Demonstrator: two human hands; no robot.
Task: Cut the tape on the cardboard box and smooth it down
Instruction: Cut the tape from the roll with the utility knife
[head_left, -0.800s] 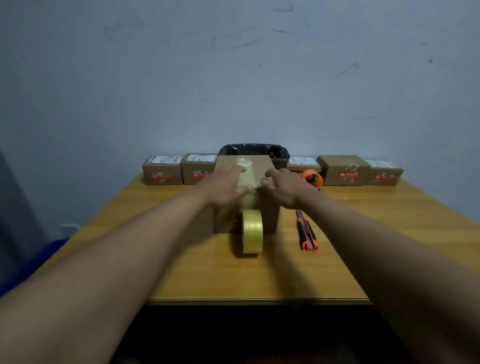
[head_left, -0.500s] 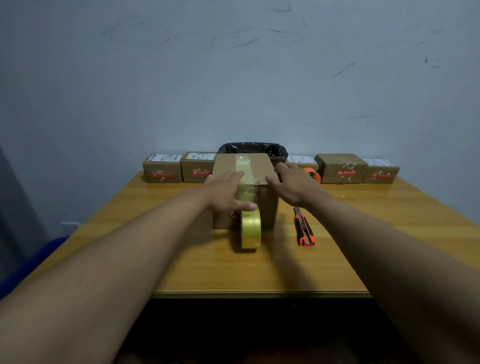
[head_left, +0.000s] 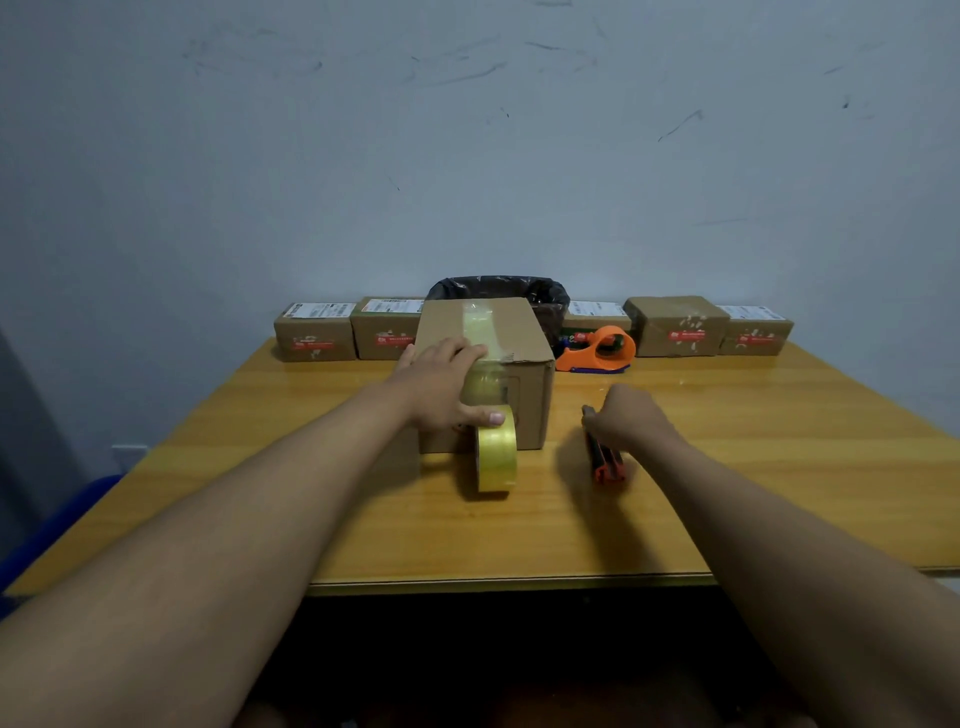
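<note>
A brown cardboard box (head_left: 525, 338) stands at the middle of the wooden table (head_left: 779, 447). A strip of yellowish tape (head_left: 480, 325) runs over its top and down its front face to a tape roll (head_left: 497, 452) standing on edge against the box. My left hand (head_left: 441, 384) lies flat on the box's top front edge, with the thumb pressing the tape just above the roll. My right hand (head_left: 628, 418) is curled over an orange and black utility knife (head_left: 608, 465) that lies on the table right of the box.
An orange tape dispenser (head_left: 602, 348) sits behind the box on the right. A black-lined bin (head_left: 545, 293) and a row of small taped parcels (head_left: 314, 332) (head_left: 675, 325) line the table's far edge by the wall.
My right hand left the box's top and came down to the right onto the utility knife. My left hand stayed on the box, thumb now on the tape near the roll.
</note>
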